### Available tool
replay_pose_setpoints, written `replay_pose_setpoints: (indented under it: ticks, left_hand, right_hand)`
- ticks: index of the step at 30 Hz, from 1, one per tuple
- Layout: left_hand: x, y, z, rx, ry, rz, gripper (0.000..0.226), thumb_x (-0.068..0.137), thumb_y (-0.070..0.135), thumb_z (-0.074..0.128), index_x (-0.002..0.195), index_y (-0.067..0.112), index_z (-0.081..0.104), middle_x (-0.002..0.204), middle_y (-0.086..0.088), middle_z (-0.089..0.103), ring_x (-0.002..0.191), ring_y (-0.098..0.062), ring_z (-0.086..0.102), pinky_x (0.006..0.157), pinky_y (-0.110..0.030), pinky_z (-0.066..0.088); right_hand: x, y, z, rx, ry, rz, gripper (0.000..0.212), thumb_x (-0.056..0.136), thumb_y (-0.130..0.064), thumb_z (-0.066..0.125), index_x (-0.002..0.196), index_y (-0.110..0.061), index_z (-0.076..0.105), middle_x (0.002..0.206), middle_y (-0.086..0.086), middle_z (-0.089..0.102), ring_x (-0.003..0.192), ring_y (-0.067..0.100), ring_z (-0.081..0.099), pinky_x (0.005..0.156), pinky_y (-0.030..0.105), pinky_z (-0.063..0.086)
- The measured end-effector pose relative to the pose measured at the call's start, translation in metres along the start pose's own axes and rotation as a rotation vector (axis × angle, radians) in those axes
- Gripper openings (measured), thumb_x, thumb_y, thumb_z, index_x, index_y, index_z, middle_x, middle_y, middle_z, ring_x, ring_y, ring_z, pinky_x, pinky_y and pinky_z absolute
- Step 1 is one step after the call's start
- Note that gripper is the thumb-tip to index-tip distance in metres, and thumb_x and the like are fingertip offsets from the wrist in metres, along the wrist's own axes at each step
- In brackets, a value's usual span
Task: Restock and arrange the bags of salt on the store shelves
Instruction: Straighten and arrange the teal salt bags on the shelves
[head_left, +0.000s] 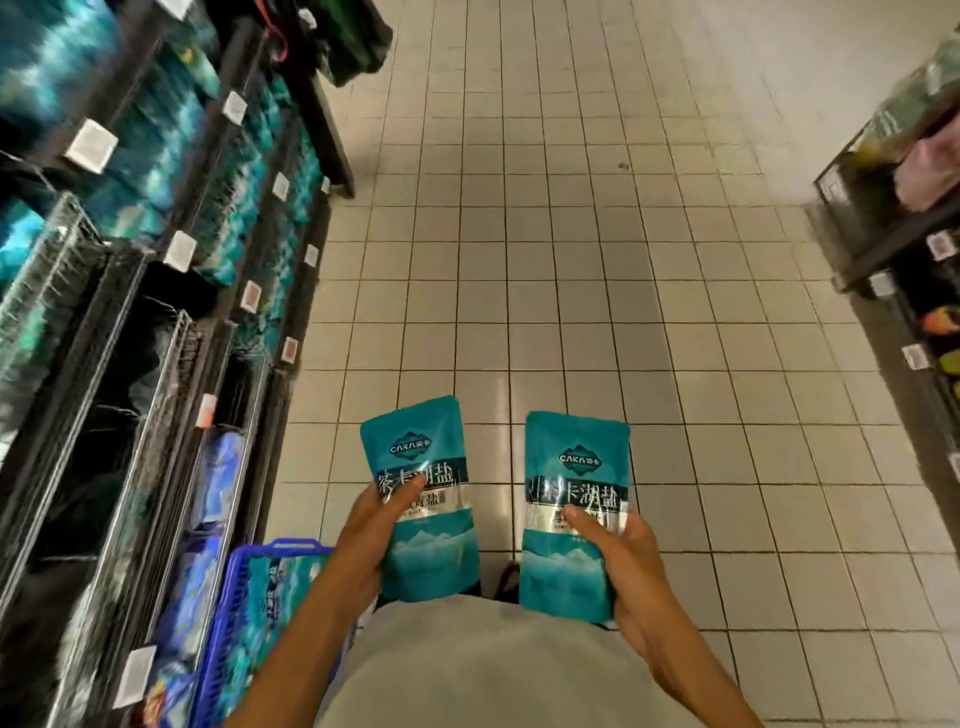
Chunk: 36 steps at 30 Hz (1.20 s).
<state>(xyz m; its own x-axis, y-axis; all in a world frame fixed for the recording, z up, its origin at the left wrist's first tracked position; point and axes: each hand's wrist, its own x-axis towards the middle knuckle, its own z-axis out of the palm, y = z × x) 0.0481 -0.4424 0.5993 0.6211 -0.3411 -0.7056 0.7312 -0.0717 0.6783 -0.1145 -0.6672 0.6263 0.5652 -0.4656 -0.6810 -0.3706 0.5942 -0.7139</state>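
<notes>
Two teal salt bags are in hand over the tiled floor: the left hand grips one bag, the right hand the other. Neither is shelved yet. The shelves alongside look partly stocked, and the blue basket holds more, so I judge much remains.

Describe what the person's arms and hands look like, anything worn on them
Both forearms are bare up to the bottom edge of the picture: no sleeves, gloves or watch show. The left hand and the right hand carry no rings that can be seen. Between the arms lies the front of a light grey top.
</notes>
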Motion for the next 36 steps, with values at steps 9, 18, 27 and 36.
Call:
replay_pose_setpoints:
  ticks: [9, 18, 27, 36]
  left_hand:
    - [0.113, 0.108, 0.022, 0.127, 0.074, 0.071, 0.061, 0.066, 0.057, 0.077, 0.114, 0.020, 0.069, 0.102, -0.007, 0.080, 0.090, -0.028, 0.077, 0.074, -0.038, 0.060]
    - [0.233, 0.251, 0.042, 0.234, 0.023, 0.041, 0.041, 0.099, 0.053, 0.053, 0.115, 0.018, 0.067, 0.096, -0.005, 0.080, 0.086, -0.024, 0.078, 0.068, -0.035, 0.061]
    - [0.343, 0.360, 0.075, 0.216, 0.042, 0.105, 0.053, 0.084, 0.059, 0.059, 0.114, 0.017, 0.066, 0.097, -0.006, 0.080, 0.086, -0.026, 0.078, 0.066, -0.034, 0.060]
    - [0.460, 0.471, 0.129, 0.124, 0.179, 0.168, 0.051, 0.086, 0.059, 0.059, 0.115, 0.018, 0.065, 0.100, -0.007, 0.079, 0.087, -0.028, 0.078, 0.071, -0.039, 0.061]
  right_hand:
    - [0.116, -0.077, 0.060, -0.058, 0.040, -0.043, 0.049, 0.071, -0.027, 0.088, 0.114, -0.022, 0.066, 0.106, 0.010, 0.078, 0.093, 0.033, 0.076, 0.081, 0.059, 0.061]
    - [0.220, -0.187, 0.147, -0.051, 0.089, -0.139, 0.052, 0.064, -0.041, 0.087, 0.110, -0.025, 0.068, 0.102, 0.010, 0.078, 0.088, 0.033, 0.077, 0.068, 0.049, 0.063]
    - [0.344, -0.292, 0.198, -0.071, 0.091, -0.145, 0.056, 0.065, -0.043, 0.086, 0.113, -0.021, 0.067, 0.102, 0.010, 0.078, 0.090, 0.033, 0.077, 0.074, 0.053, 0.063]
    - [0.506, -0.429, 0.247, -0.165, -0.019, -0.109, 0.044, 0.080, -0.029, 0.080, 0.119, -0.017, 0.063, 0.103, 0.011, 0.078, 0.090, 0.033, 0.077, 0.082, 0.060, 0.060]
